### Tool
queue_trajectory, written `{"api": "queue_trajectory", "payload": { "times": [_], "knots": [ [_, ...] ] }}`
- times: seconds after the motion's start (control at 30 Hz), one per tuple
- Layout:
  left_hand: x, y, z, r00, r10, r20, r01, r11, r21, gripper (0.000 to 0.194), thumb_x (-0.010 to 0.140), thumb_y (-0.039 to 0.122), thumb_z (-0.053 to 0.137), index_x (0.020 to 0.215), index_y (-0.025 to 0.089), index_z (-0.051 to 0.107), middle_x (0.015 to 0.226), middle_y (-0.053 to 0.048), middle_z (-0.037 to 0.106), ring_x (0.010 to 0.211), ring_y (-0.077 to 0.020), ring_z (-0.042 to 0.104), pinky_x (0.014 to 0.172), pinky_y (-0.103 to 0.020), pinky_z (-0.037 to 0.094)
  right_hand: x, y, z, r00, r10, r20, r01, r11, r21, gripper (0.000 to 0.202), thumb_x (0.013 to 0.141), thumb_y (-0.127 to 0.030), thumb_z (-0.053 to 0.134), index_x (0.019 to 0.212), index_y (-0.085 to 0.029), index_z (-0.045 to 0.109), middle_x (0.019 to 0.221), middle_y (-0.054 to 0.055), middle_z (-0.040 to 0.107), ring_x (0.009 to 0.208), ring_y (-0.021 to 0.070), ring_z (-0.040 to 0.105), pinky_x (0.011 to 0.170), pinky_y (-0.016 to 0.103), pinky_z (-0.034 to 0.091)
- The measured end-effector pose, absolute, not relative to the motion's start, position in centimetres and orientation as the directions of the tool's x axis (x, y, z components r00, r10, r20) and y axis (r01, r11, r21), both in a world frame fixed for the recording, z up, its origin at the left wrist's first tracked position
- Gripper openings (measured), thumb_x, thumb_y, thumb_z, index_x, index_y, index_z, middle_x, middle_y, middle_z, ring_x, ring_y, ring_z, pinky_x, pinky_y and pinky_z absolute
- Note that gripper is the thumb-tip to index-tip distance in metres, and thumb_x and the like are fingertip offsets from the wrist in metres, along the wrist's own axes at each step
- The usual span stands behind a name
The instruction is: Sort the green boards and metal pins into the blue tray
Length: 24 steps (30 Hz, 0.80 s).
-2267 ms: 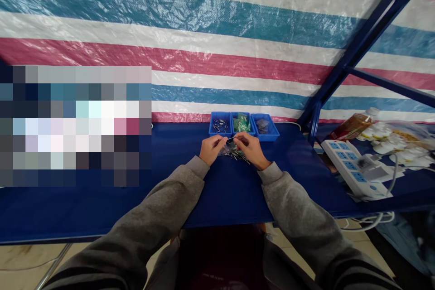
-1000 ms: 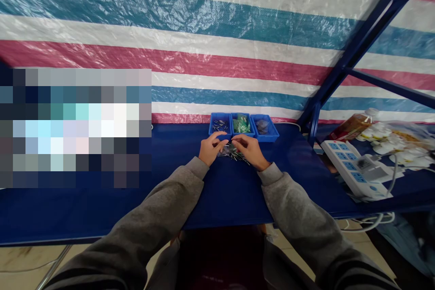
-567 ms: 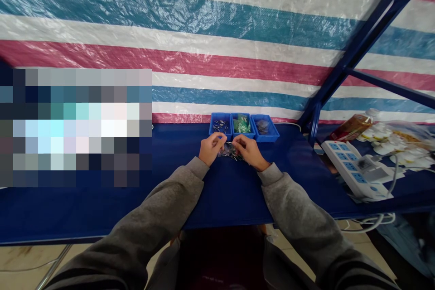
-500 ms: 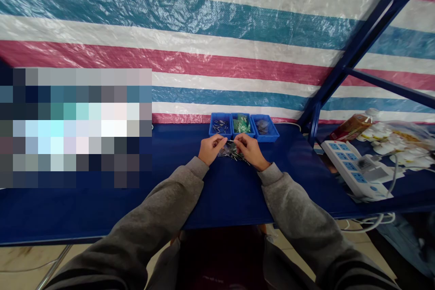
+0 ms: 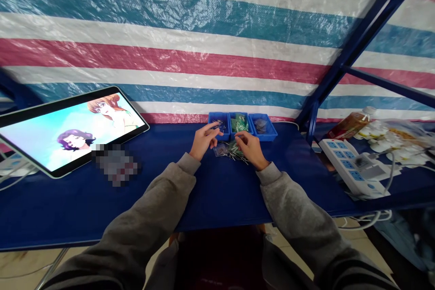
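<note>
My left hand (image 5: 203, 141) reaches toward the left blue tray (image 5: 211, 137), fingers apart and nothing visible in them. This tray contains several small metal rods (image 5: 219, 126). Thumb and fingertips of my right hand (image 5: 252, 148) are pinched together; anything between them is too small to make out. Below and between the hands lies a pile of thin metal rods (image 5: 234, 156) with a small clear bag (image 5: 221, 149) and some green pieces, partly covered by my right hand. Green packets (image 5: 239, 123) fill the middle tray, and the right tray (image 5: 268, 137) has small greyish clear bags (image 5: 260, 125).
A tablet-like screen (image 5: 81, 129) stands on the blue table (image 5: 217, 190) at left. On the right are a white power strip (image 5: 346, 163) with plugs, a bottle (image 5: 353, 123) and white objects (image 5: 408, 145). A blue metal frame (image 5: 331, 79) rises before the striped sheet (image 5: 204, 54).
My hands were together over the pile, with a thin metal piece between the fingertips. Now the left hand has moved away leftward and its fingers have spread; the right remains pinched nearby.
</note>
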<state>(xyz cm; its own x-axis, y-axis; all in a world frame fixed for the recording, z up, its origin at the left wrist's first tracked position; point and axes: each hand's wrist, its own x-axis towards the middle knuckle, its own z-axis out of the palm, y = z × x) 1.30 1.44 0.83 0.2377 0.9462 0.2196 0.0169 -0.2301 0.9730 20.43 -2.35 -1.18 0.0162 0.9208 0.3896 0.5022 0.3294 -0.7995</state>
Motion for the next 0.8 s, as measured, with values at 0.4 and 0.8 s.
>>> {"api": "queue_trajectory", "payload": {
  "times": [0.4, 0.8],
  "knots": [
    [0.5, 0.9, -3.1, 0.578, 0.685, 0.443, 0.634, -0.719, 0.285, 0.030, 0.083, 0.041, 0.063, 0.103, 0.019, 0.069, 0.106, -0.009, 0.066, 0.097, -0.0250, 0.061, 0.089, -0.037, 0.049, 20.7, -2.5, -1.2, -0.163, 0.946, 0.280, 0.862, 0.274, -0.427, 0.022, 0.075, -0.031, 0.073, 0.094, -0.020, 0.071, 0.094, 0.006, 0.067, 0.087, 0.0222, 0.062, 0.073, 0.031, 0.045],
    [0.8, 0.7, -3.5, 0.606, 0.691, 0.394, 0.620, -0.721, 0.311, 0.021, 0.086, 0.032, 0.061, 0.101, 0.018, 0.068, 0.102, -0.009, 0.067, 0.093, -0.0249, 0.060, 0.087, -0.038, 0.048, 20.4, -2.8, -0.9, -0.212, 0.935, 0.285, 0.872, 0.313, -0.376, 0.010, 0.080, -0.027, 0.067, 0.087, -0.020, 0.073, 0.095, 0.007, 0.071, 0.086, 0.0228, 0.065, 0.073, 0.031, 0.046]
  ]
}}
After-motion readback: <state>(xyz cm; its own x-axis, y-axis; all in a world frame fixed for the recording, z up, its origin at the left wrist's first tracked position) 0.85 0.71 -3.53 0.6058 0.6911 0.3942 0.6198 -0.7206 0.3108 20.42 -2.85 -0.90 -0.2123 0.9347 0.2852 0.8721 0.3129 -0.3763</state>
